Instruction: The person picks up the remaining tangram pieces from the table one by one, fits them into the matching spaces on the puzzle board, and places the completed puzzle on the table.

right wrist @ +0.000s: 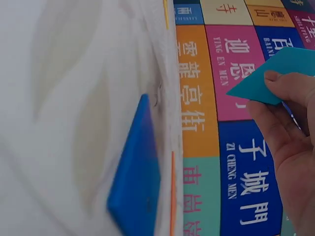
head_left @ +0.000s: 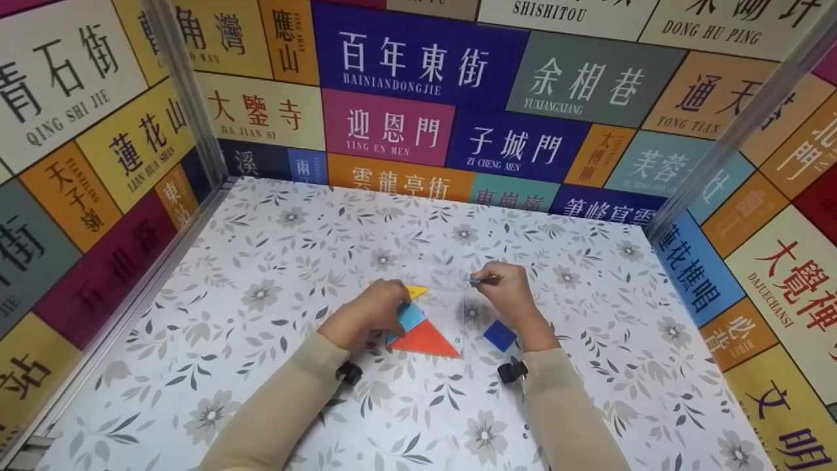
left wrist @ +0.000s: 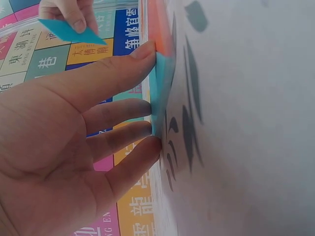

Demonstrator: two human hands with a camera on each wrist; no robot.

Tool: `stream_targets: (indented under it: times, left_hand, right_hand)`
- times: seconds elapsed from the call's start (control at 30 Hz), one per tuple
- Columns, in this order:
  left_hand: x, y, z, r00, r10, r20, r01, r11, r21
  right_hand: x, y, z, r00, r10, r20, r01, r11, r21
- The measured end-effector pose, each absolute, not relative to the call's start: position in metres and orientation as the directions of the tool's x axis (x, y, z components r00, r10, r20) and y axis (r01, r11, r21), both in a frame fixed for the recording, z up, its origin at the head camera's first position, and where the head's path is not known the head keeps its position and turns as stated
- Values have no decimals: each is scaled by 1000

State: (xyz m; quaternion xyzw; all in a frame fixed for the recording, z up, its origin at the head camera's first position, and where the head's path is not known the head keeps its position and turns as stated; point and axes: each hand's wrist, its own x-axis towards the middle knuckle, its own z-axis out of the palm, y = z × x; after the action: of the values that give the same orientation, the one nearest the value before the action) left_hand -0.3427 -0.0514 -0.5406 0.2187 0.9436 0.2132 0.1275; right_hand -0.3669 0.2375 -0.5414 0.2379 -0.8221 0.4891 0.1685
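Observation:
My right hand (head_left: 511, 294) is raised above the table and pinches a flat teal tangram piece (right wrist: 294, 66) between thumb and fingers; its outline looks like a parallelogram. Fingertips of my left hand (head_left: 374, 306) touch the edges of flat pieces lying together on the table. Among these are an orange-red triangle (head_left: 428, 340), a light blue piece (head_left: 410, 316) beside it, and a yellow piece (head_left: 415, 292) at the far end. The left hand partly covers the light blue and yellow ones. A dark blue square (head_left: 500, 335) lies apart, below the right hand.
White cloth with grey flowers and leaves covers the table (head_left: 274, 340). Sign-patterned panels (head_left: 418, 59) enclose it at the back and both sides, with clear corner strips (head_left: 196, 104) between them. A black strap (head_left: 350, 373) sits on the left wrist.

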Motion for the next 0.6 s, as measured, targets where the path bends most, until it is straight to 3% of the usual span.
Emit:
stream_targets:
  times: [0.23,0.37,0.6]
  left_hand:
    - [-342,-45,-544,-860,487,-148,369,797,478]
    - [-342,-47,-545,-862,488,-136,384,805,452]
    - [-343,-55,-543,-869,473,-144,375,820,433]
  right_hand:
    - [-367,240,-537,-660,-310,684,-726,495,-477]
    - [-366,240,-539,-559,-415,718,-793,520,-317]
    - [-364,235,-545,-517,-440,734,-828,475,-298]
